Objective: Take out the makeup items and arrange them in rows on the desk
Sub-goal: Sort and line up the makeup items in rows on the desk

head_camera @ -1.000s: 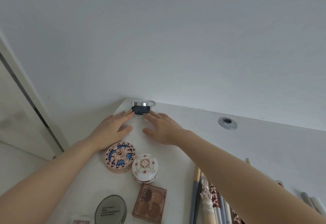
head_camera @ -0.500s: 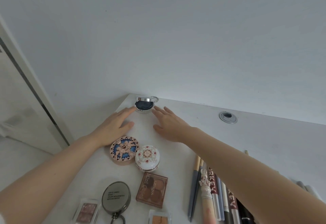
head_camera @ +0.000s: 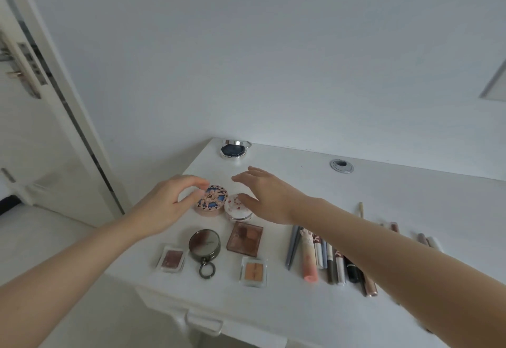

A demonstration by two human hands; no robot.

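A silver compact with a dark blue top (head_camera: 233, 151) lies alone at the desk's far left corner. My left hand (head_camera: 169, 203) hovers at the blue-and-pink patterned round compact (head_camera: 212, 202), fingers curved around its left side. My right hand (head_camera: 267, 195) is spread above the white round compact (head_camera: 237, 208), partly covering it. Nearer me lie a brown eyeshadow palette (head_camera: 245, 237), a dark round mirror compact with a ring (head_camera: 204, 246), and two small clear-cased pans (head_camera: 171, 258) (head_camera: 253, 271). A row of pencils and tubes (head_camera: 325, 257) lies to the right, partly under my right forearm.
The white desk (head_camera: 410, 191) meets a white wall at the back. A round cable grommet (head_camera: 341, 166) sits in the desk at the back. A drawer handle (head_camera: 204, 323) is below the front edge. A door with a handle (head_camera: 22, 74) stands at the left.
Both hands have let go of the blue-topped silver compact at the back corner and drawn back toward me, over the two round patterned compacts. The view tilted down, showing more items.
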